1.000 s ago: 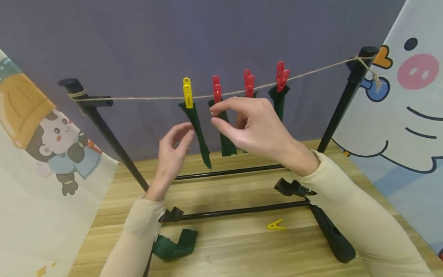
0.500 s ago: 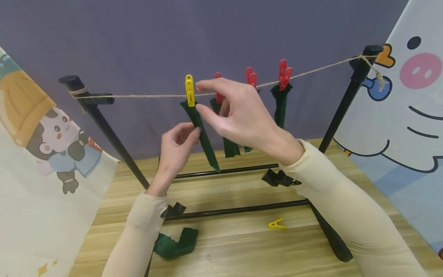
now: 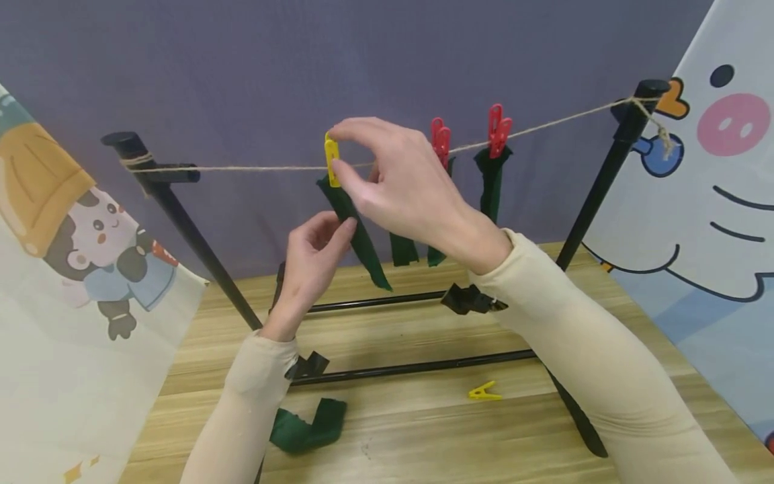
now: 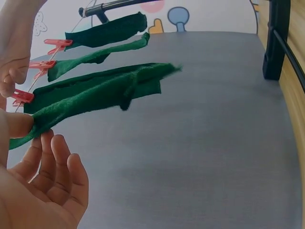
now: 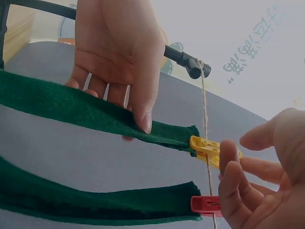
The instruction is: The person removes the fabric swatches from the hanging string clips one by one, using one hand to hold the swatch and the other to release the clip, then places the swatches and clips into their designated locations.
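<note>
My left hand (image 3: 311, 259) pinches a dark green cloth strip (image 3: 365, 252) below its top end, thumb on one side and fingers on the other. A yellow clothespin (image 3: 332, 161) clips that strip to the twine line (image 3: 254, 168). Around the clothespin's upper end, the thumb and forefinger of my right hand (image 3: 411, 175) close in a pinch. The right wrist view shows the clothespin (image 5: 205, 145) still biting the strip (image 5: 95, 112) at the twine. Further right, red clothespins (image 3: 498, 131) hold more green strips (image 3: 491, 188); my right hand hides one red pin in the head view.
A black frame with a left post (image 3: 199, 235) and right post (image 3: 605, 175) carries the line. On the wooden table (image 3: 417, 444) lie a loose yellow clothespin (image 3: 485, 391) and a folded green cloth (image 3: 311, 427). Cartoon panels flank both sides; a grey backdrop (image 3: 254, 81) stands behind.
My right hand has moved left along the line from the red clothespin to the yellow one and closed on it. My left hand has shifted slightly right and taken hold of the strip.
</note>
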### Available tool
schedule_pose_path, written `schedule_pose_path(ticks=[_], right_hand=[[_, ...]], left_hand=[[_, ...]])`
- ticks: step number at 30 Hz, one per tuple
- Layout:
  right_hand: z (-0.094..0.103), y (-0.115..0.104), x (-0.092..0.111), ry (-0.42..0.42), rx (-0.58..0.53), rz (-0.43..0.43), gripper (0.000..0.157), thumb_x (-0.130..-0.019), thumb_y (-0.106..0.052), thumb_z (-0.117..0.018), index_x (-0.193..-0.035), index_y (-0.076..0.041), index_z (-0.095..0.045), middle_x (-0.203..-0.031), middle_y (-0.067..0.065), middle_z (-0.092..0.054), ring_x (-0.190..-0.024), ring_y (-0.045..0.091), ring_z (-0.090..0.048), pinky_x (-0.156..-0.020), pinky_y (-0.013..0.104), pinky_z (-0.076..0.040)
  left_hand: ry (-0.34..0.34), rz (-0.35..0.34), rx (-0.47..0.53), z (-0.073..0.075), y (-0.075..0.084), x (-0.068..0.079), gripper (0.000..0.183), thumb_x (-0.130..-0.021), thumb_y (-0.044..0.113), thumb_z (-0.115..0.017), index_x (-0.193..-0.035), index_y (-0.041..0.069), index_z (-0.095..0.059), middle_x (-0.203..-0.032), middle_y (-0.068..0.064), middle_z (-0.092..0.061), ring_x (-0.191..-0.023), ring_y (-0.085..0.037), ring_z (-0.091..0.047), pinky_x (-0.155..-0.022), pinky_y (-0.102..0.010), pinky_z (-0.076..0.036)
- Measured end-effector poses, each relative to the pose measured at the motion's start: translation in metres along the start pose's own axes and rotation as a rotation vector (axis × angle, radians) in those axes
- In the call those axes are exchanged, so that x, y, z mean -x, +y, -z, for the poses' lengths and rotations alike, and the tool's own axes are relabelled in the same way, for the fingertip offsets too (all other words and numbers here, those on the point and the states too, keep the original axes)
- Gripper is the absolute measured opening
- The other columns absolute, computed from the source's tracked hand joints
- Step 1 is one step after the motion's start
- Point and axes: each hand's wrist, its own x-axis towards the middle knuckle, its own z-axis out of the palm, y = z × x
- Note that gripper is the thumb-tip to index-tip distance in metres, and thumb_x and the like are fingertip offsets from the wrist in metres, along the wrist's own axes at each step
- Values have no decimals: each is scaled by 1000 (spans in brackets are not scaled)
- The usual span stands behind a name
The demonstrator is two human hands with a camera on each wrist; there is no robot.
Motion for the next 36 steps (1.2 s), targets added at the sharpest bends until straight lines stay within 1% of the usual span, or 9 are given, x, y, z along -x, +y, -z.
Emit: schedule_pose_path(ticks=[5, 8, 11, 13, 16, 19, 26, 32, 36], right_hand=[[-2, 1, 1, 14, -45, -8, 24, -99, -24, -64, -119, -14, -74, -134, -2, -68, -44, 8, -46, -44, 25, -37], [-3, 2, 1, 32, -59, 2, 20, -98, -26, -68, -112, -16, -76, -122, -4, -74, -39, 9, -40, -42, 25, -31], [-3, 3, 0, 44, -68, 21, 21, -97, -27, -69, -114, -15, -76, -113, -5, -76, -38, 10, -36, -42, 26, -29], [-2, 3, 0, 42, -65, 23, 26, -97, -28, -70, -119, -14, -73, -110, -6, -76, -39, 10, -36, -43, 26, -29], [0, 2, -1, 26, -45, 16, 36, -97, -29, -70, -129, -13, -68, -114, -5, -76, -42, 11, -38, -44, 25, -30], [1, 0, -2, 6, -18, 14, 40, -97, -29, -69, -133, -13, -66, -113, -5, -76, -42, 12, -40, -44, 25, -30], [1, -1, -1, -13, 17, 32, 30, -96, -26, -69, -122, -13, -73, -110, -5, -75, -44, 12, -42, -46, 25, -32], [3, 1, 1, 16, 45, 14, 28, -97, -26, -70, -122, -14, -74, -112, -2, -76, -43, 13, -41, -45, 26, -29], [3, 2, 3, 38, 52, 35, 25, -97, -23, -70, -119, -13, -75, -109, -1, -76, -43, 13, -38, -46, 27, -27]], left_hand=[[18, 7, 3, 1, 2, 2, 23, -101, 29, -65, -107, 7, -71, -87, 6, -69, -82, -14, -66, -79, -30, -58], [23, 8, 13, 2, 3, 3, 21, -100, 26, -66, -108, 7, -70, -89, 6, -70, -82, -14, -66, -76, -27, -57], [24, 8, 22, 2, 4, 3, 20, -99, 24, -67, -109, 7, -70, -90, 7, -71, -84, -13, -67, -77, -26, -56], [23, 7, 23, 3, 4, 3, 20, -99, 24, -68, -109, 7, -70, -91, 7, -71, -85, -13, -67, -78, -26, -55], [21, 7, 12, 4, 5, 4, 20, -98, 24, -69, -109, 7, -71, -91, 8, -72, -86, -13, -67, -79, -26, -55], [24, 4, -2, 5, 6, 5, 20, -98, 23, -68, -110, 7, -71, -91, 8, -72, -85, -13, -67, -78, -25, -55], [26, -2, -25, 7, 6, 7, 22, -98, 25, -68, -111, 7, -72, -88, 7, -72, -81, -14, -67, -75, -26, -54], [39, -10, -54, 7, 5, 7, 23, -99, 27, -68, -109, 8, -75, -85, 9, -72, -79, -14, -65, -74, -27, -51], [35, -6, -53, 7, 5, 6, 24, -99, 29, -68, -109, 8, -75, -86, 9, -72, -80, -14, -66, -74, -27, -51]])
